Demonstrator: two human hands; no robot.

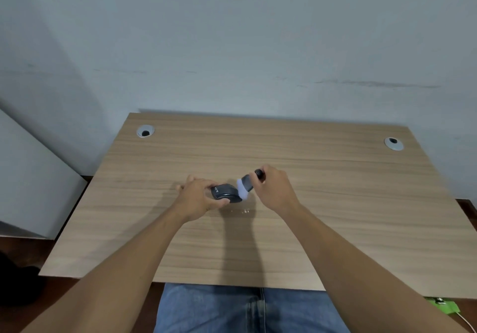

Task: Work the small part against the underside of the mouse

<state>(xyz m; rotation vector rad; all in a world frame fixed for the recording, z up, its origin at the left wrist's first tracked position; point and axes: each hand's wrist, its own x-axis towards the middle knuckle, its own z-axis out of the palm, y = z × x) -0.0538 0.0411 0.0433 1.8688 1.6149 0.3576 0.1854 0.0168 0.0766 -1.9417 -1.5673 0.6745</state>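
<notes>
Left hand (196, 198) grips mouse (225, 193), right hand (274, 190) brush (245, 185)

Wooden desk (335, 203) with 2 grommets against pale blue wall (232, 48).

I sit at the table (309, 229), and my legs (245, 309) are under its near edge. The wall (232, 35) is behind the table. My left hand (198, 198) holds the mouse (225, 192) near the middle of the table. My right hand (275, 190) is just to the right of it and holds the brush (246, 185). The tip of the brush touches the right side of the mouse. Some small crumbs (244, 211) lie on the table just in front of the mouse. One round hole (145, 131) is in the far left corner of the table. Another round hole (393, 143) is in the far right corner.
</notes>
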